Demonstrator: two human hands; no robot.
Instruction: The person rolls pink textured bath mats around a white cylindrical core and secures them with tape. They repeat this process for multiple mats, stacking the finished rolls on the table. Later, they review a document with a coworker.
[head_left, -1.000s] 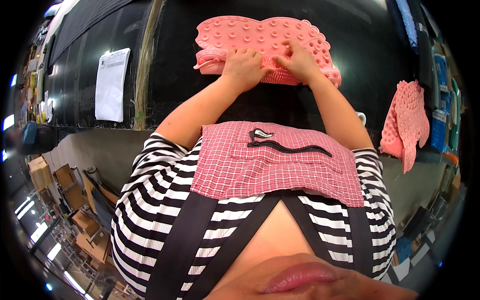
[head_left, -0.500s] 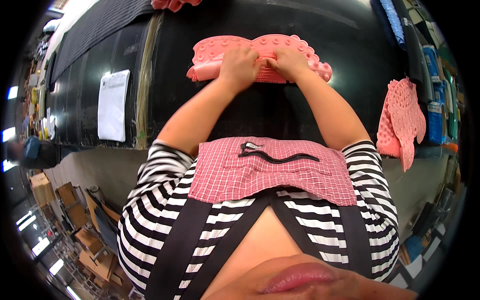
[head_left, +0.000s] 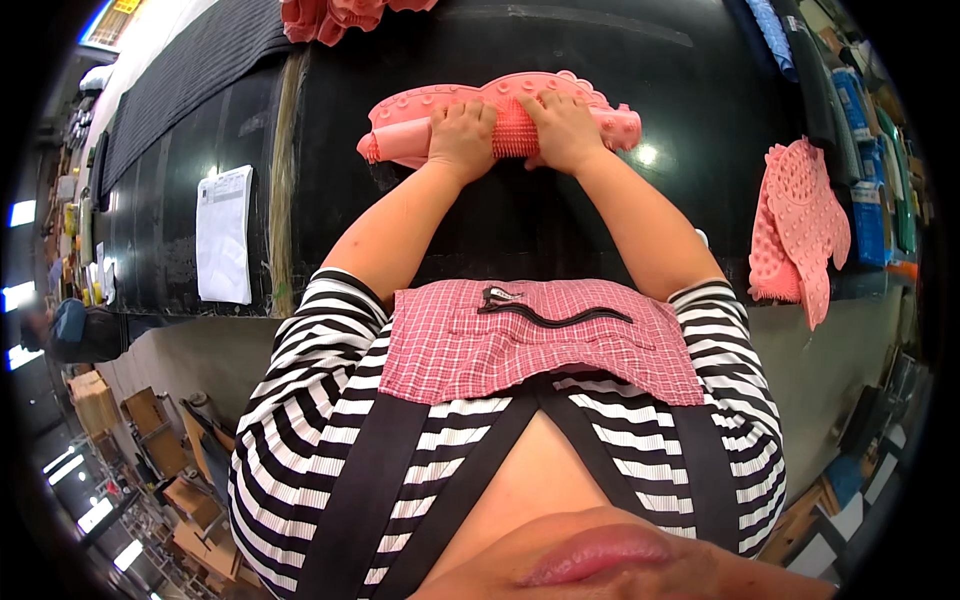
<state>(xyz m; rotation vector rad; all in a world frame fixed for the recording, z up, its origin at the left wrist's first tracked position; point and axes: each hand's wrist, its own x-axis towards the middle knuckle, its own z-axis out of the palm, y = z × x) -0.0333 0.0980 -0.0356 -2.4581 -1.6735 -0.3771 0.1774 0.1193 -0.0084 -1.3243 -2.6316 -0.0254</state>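
Note:
A pink rubber mat (head_left: 515, 132) with suction cups and a patch of short bristles lies on the black table (head_left: 600, 235) before me. Its near edge is curled into a roll, while the scalloped far part still lies flat. My left hand (head_left: 463, 140) is wrapped over the roll, left of the bristle patch. On the other side of that patch, my right hand (head_left: 565, 132) grips the same roll, its fingers bent over the top. Both palms and thumbs are partly hidden.
Another pink mat (head_left: 808, 225) hangs over the table's right front edge. Rolled pink pieces (head_left: 345, 15) sit at the far left. White paper sheets (head_left: 222, 235) and a dark ribbed mat (head_left: 200, 62) lie leftward. Blue packages (head_left: 868, 195) line the right side.
My hands have moved apart from close together at the mat's middle, and now lie over its near edge. That edge is rolled farther, with more of the bristle patch facing up.

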